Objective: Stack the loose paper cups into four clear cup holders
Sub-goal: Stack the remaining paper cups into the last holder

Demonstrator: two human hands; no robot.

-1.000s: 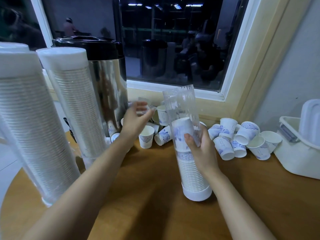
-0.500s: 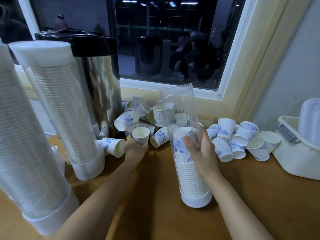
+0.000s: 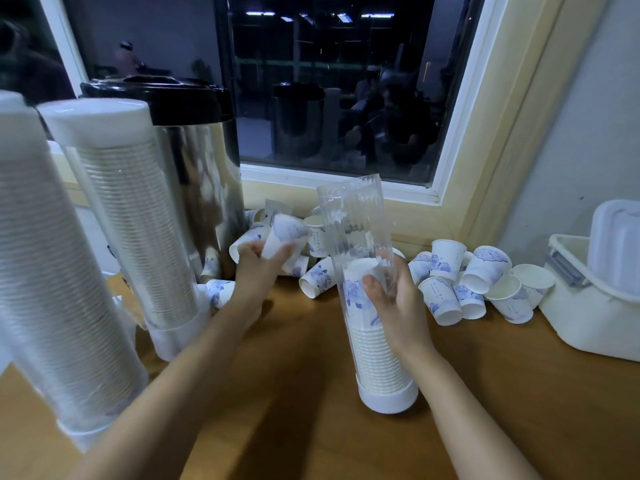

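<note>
Nearest, at left: 2 capped holders (image 3: 138, 220), packed full, standing on the wooden table (image 3: 311, 393).

Centre: right hand (image 3: 398, 299) wraps the third clear cup holder (image 3: 363, 237) at mid-height, fingers curled round it. The tube stands on its white base, long axis upright, top tipped a little left. It is roughly half filled and its top is open.

Left hand (image 3: 259, 268) pinches 1 paper cup (image 3: 287, 233), blurred, just left of the tube and below its mouth. We judge the cup must go up and right to that mouth, and the left hand is the nearer one.

Beyond: loose cups (image 3: 485, 271) heaped under the window, steel urn (image 3: 201, 174) at back left.
</note>
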